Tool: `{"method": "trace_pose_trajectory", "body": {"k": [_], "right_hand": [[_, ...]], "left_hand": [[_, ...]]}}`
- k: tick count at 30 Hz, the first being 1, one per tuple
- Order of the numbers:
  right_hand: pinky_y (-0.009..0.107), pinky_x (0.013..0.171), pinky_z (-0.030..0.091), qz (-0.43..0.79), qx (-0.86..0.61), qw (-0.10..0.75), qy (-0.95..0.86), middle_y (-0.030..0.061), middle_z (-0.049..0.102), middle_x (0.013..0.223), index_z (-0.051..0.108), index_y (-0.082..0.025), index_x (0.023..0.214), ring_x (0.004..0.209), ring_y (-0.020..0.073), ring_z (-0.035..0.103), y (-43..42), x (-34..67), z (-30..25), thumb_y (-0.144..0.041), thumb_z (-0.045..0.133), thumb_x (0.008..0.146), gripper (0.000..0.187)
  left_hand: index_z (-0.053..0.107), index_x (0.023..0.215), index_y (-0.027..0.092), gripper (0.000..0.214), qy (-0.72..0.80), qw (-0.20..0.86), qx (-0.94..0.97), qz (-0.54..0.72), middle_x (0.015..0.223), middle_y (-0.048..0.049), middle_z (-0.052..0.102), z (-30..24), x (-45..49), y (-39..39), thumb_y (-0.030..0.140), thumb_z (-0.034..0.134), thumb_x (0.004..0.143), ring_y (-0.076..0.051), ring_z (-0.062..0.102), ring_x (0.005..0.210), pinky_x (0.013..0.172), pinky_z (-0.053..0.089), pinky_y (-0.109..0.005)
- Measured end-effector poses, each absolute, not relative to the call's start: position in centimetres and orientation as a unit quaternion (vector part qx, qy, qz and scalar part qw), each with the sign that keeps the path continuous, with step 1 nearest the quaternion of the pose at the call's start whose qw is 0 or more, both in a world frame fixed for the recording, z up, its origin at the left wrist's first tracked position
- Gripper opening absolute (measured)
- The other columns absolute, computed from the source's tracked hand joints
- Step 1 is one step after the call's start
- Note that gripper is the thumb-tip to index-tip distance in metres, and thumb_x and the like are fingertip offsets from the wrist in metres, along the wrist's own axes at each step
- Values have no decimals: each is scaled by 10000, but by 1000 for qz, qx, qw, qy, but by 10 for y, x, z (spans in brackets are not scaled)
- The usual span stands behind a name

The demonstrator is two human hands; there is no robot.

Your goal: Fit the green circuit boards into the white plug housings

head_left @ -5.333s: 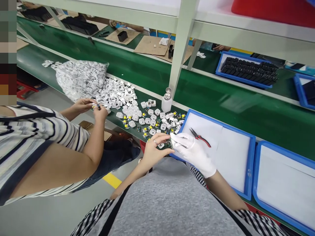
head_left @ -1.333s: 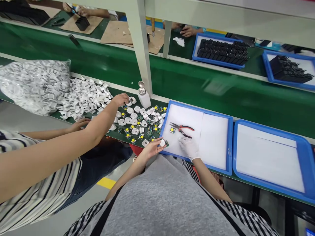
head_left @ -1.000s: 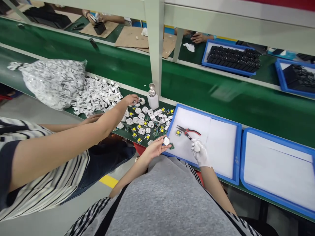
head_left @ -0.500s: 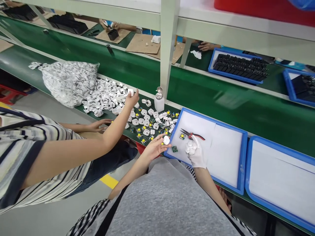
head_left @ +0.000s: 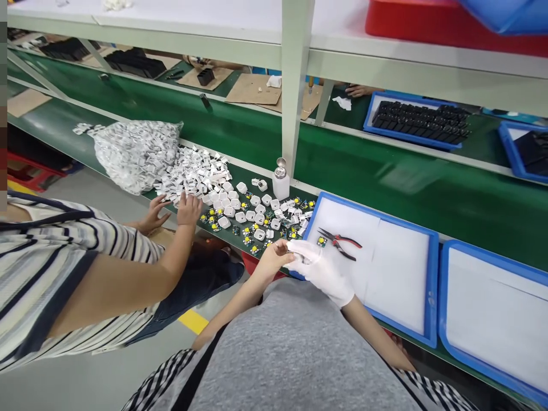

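My bare left hand [head_left: 274, 261] and my white-gloved right hand [head_left: 320, 269] meet at the front left corner of a blue-rimmed tray [head_left: 431, 285]. Between them they pinch a small white plastic housing, mostly covered by the fingers and glove. On the tray's white lining, just beyond the glove, lie red-and-black handled needle-nose pliers [head_left: 342, 242]. A small circuit board with a yellow part [head_left: 322, 241] sits beside the plier jaws. Left of the tray spread several white housings [head_left: 259, 234] and more yellow-topped boards [head_left: 254, 249].
A co-worker's hands [head_left: 188, 210] are at the left, near a heap of white parts [head_left: 201, 171] and a full clear bag [head_left: 137, 154]. A pump bottle [head_left: 281, 181] stands by the shelf post [head_left: 293, 103]. Another blue-rimmed tray [head_left: 445, 308] adjoins at right.
My right hand has moved left from beside the pliers to meet my left hand at the housing. The green board near the tray corner is out of sight. The co-worker's raised hand has come down.
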State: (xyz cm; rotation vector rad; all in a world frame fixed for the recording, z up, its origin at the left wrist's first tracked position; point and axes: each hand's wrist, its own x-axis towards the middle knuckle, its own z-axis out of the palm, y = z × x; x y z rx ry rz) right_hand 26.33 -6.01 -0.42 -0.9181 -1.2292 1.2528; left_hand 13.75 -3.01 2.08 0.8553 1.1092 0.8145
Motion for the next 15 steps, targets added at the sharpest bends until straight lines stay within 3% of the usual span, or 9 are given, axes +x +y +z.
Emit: {"method": "trace_pose_trajectory", "body": {"k": [3, 7, 10, 12, 15], "right_hand": [[325, 834, 417, 505, -391, 575, -511, 20, 591, 904, 636, -260, 868, 848, 151, 537, -59, 259, -3, -262, 622, 651, 218], [244, 733, 451, 525, -395, 606, -448, 6, 577, 816, 645, -230, 730, 784, 124, 547, -66, 261, 3, -211, 685, 566, 171], [167, 538, 449, 576, -367, 635, -361, -17, 555, 761, 610, -199, 639, 652, 88, 547, -70, 267, 8, -167, 721, 489, 189], [127, 396, 380, 611, -330, 671, -259, -36, 552, 752, 569, -194, 624, 533, 52, 516, -70, 275, 10, -168, 695, 529, 160], [100, 348, 341, 645, -268, 707, -113, -65, 564, 749, 557, -242, 729, 454, 17, 462, -69, 292, 14, -201, 606, 636, 112]], "left_hand": [[468, 568, 141, 383, 511, 653, 416, 373, 534, 54, 491, 26, 140, -34, 243, 760, 341, -58, 433, 503, 494, 331, -179], [490, 610, 145, 313, 512, 633, 440, 378, 559, 48, 498, 34, 146, -44, 252, 728, 437, -61, 439, 522, 510, 335, -179], [506, 634, 144, 317, 497, 656, 421, 382, 568, 46, 498, 37, 146, -48, 270, 730, 450, -60, 446, 518, 513, 346, -180], [515, 661, 147, 356, 484, 677, 386, 398, 585, 41, 509, 38, 143, -47, 319, 740, 446, -70, 473, 526, 529, 371, -194], [533, 707, 147, 455, 452, 713, 351, 405, 630, 18, 539, 41, 137, -44, 414, 751, 409, -105, 522, 555, 547, 411, -228]]}}
